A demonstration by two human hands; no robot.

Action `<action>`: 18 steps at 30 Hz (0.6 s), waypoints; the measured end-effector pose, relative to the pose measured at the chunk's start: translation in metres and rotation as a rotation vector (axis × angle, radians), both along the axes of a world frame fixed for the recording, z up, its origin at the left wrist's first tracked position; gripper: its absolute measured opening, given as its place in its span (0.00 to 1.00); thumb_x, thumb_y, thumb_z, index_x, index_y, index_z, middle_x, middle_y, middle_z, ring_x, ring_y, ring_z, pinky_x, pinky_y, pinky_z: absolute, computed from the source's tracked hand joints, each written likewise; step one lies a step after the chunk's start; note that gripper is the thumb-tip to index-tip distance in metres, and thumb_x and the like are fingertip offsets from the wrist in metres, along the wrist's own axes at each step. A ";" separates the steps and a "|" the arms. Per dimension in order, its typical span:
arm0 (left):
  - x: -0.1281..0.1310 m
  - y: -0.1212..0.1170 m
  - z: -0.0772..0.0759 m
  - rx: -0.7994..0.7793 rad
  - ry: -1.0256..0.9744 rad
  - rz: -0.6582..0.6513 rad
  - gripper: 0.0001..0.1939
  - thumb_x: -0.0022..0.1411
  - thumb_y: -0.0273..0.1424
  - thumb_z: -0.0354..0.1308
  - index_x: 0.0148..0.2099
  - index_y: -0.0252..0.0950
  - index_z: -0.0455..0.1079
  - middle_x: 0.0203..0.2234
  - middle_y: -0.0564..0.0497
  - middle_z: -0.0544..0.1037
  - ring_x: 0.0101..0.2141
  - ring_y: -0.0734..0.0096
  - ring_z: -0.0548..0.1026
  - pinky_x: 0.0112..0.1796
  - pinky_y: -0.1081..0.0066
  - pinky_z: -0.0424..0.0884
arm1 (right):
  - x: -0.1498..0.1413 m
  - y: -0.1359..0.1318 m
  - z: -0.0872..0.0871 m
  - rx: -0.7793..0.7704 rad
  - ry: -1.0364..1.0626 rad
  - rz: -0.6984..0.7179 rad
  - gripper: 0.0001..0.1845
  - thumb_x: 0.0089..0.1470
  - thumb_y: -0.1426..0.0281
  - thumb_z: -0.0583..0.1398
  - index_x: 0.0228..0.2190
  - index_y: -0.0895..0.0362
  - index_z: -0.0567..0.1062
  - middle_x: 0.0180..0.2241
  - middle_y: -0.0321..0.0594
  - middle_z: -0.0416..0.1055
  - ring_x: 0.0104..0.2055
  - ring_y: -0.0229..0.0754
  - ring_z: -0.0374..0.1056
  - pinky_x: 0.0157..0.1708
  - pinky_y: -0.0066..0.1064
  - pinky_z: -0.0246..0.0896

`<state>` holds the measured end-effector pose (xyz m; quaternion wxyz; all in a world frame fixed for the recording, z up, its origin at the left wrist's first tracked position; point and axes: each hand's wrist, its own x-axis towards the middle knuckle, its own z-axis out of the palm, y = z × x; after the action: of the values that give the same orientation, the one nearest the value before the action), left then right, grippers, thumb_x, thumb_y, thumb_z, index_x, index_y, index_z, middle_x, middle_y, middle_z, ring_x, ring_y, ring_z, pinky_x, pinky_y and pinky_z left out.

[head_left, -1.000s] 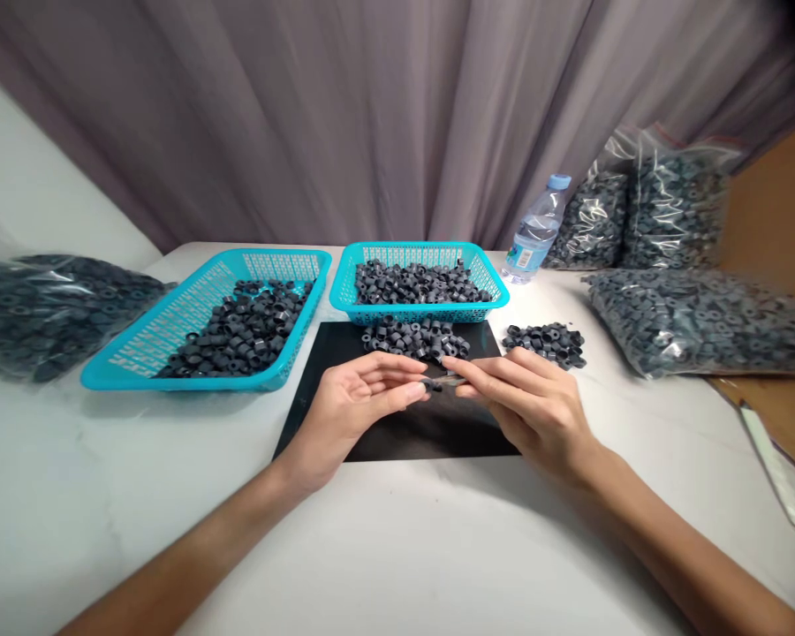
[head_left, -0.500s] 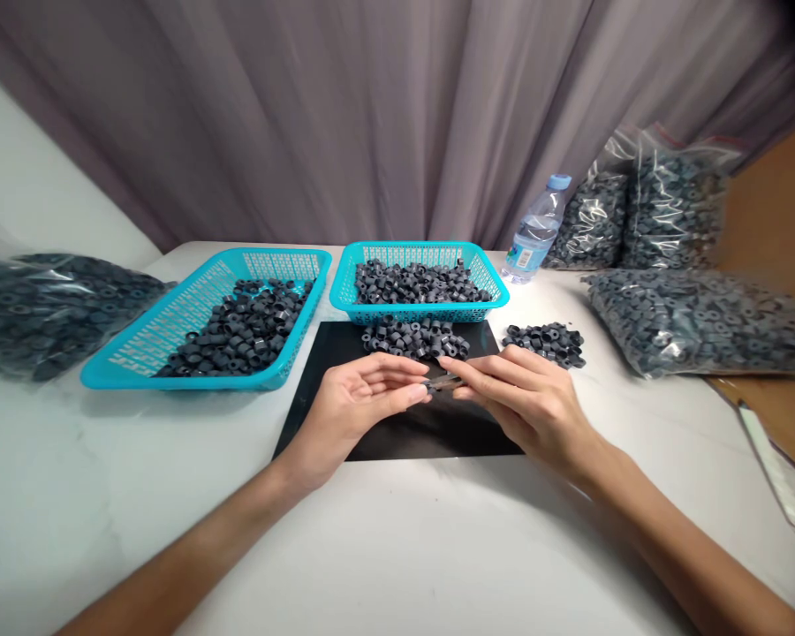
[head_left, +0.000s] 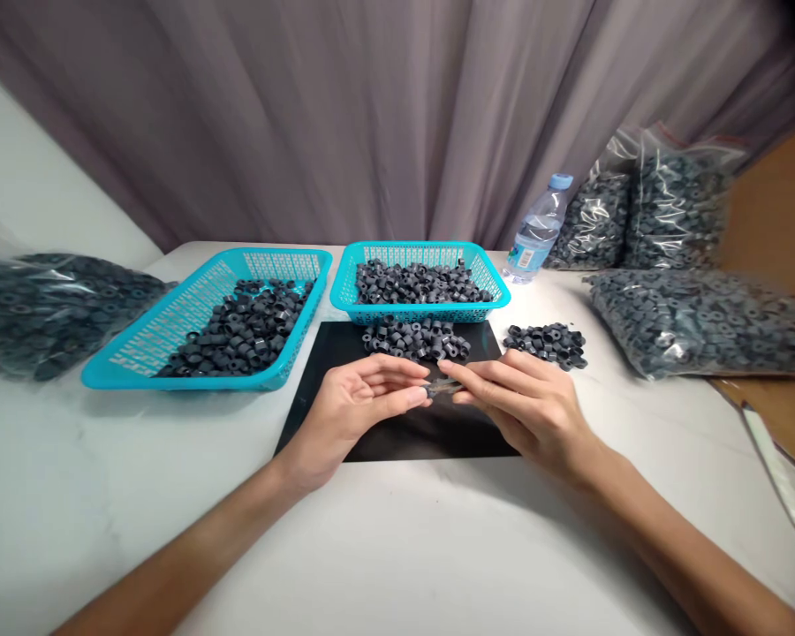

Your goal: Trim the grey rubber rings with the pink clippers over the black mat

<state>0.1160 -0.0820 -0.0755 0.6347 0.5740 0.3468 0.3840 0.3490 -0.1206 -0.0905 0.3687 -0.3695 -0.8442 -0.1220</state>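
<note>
Over the black mat (head_left: pixel 411 437), my left hand (head_left: pixel 354 402) pinches a small dark grey piece between thumb and fingertips. Most of that piece is hidden by the fingers. My right hand (head_left: pixel 536 402) is closed on a thin, shiny blade-like tool (head_left: pixel 446 386), whose tip meets the piece at the left fingertips. The tool's exact kind is unclear. Just beyond the hands, a heap of dark grey ring-shaped pieces (head_left: pixel 416 339) lies on the mat's far part. Right of the mat sits a smaller pile of dark grey pieces (head_left: pixel 546 343).
Two blue baskets of grey rings stand behind, one at left (head_left: pixel 205 382) and one at centre (head_left: pixel 424 312). Filled plastic bags lie at left (head_left: pixel 59 305) and right (head_left: pixel 708 322), with more upright behind (head_left: pixel 676 208). There is a water bottle (head_left: pixel 536 234) and a white-handled knife (head_left: pixel 778 473).
Both hands stay almost in place. The tool between the fingertips has shifted very slightly, and the grip on either side looks the same.
</note>
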 end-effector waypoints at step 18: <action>0.001 0.000 0.001 0.051 0.081 0.037 0.12 0.54 0.32 0.73 0.41 0.35 0.80 0.35 0.49 0.85 0.35 0.67 0.83 0.43 0.69 0.80 | 0.002 0.000 0.006 -0.050 0.071 0.032 0.17 0.67 0.74 0.58 0.55 0.57 0.76 0.37 0.41 0.81 0.28 0.39 0.61 0.31 0.31 0.61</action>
<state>0.1172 -0.0822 -0.0743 0.5982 0.5986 0.3728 0.3806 0.3506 -0.1209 -0.0841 0.3910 -0.3690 -0.8392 -0.0817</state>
